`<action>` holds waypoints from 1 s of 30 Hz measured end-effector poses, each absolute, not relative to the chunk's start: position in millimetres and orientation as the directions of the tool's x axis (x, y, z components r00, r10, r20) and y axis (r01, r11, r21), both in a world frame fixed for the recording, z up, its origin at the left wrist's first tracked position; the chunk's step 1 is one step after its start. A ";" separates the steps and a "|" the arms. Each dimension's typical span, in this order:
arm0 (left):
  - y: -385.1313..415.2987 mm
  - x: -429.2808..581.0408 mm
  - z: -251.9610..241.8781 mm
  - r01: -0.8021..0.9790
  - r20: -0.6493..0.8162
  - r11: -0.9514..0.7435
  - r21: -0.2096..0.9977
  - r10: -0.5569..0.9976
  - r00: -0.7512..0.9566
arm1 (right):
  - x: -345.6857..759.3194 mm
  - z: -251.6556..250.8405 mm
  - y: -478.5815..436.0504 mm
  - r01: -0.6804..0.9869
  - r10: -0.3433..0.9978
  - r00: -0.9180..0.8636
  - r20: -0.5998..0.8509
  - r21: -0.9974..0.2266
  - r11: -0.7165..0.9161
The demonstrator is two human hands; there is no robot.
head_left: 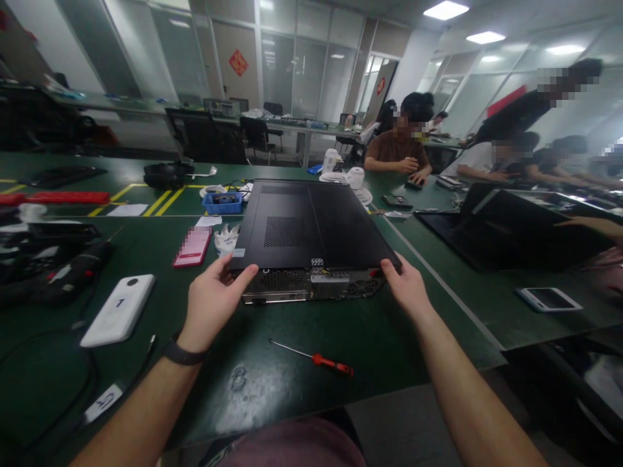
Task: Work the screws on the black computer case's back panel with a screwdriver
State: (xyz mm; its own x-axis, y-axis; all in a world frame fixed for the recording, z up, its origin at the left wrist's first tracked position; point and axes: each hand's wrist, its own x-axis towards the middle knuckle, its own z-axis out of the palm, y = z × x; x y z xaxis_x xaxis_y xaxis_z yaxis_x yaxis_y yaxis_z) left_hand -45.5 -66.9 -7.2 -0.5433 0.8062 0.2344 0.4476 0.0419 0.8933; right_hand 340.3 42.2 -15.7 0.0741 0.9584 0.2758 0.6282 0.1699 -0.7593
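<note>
left hand (210, 297), right hand (409, 285): both gripping one computer case (341, 217) | one screwdriver (331, 364) | one blue bin (222, 207)

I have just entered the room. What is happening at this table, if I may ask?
A person holds a black computer case by its near corners, the left hand on one and the right hand on the other. The top panel is on; whether the case rests fully on the green table is hard to tell. A red-handled screwdriver lies nearer the person, untouched.
</note>
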 end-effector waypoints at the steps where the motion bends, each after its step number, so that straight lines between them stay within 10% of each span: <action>1: -66.8 -45.8 -7.3 0.456 0.237 0.039 0.889 0.812 -0.534 | 339.8 -16.4 42.7 0.622 0.960 0.071 0.273 -0.764 0.171; 30: -40.6 -60.3 -17.5 0.310 0.305 -0.183 0.933 0.859 -0.411 | 317.7 -24.8 58.8 0.515 0.936 0.203 0.286 -0.845 0.147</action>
